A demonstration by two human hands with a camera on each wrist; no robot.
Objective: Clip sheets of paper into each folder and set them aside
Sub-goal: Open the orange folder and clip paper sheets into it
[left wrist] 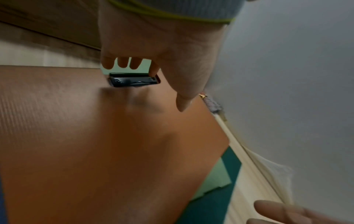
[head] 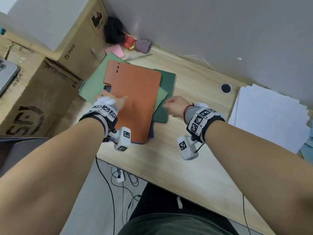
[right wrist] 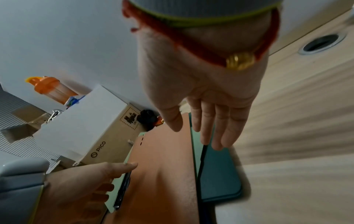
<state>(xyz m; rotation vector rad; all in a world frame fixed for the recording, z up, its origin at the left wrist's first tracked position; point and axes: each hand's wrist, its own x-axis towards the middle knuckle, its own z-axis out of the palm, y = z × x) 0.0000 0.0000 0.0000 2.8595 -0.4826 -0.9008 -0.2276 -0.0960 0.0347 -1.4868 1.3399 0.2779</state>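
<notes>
An orange folder (head: 133,92) lies shut on top of a stack of light green (head: 91,89) and dark green folders (head: 166,82) on the desk. Its black clip (head: 107,88) shows in a notch on the left edge. My left hand (head: 118,100) hovers at that edge; the left wrist view shows loosely bent fingers (left wrist: 132,63) over the clip (left wrist: 134,80) and the thumb out above the cover (left wrist: 114,151). My right hand (head: 171,106) is flat with straight fingers (right wrist: 216,133) over the dark green folder (right wrist: 220,174), holding nothing. A stack of white paper (head: 267,116) lies at the right.
Cardboard boxes (head: 42,99) and a PICO box (head: 79,48) stand close on the left of the stack. Small clutter (head: 128,41) sits against the wall. A cable hole (head: 225,88) lies between folders and paper. Bare desk (head: 169,167) runs to the front edge.
</notes>
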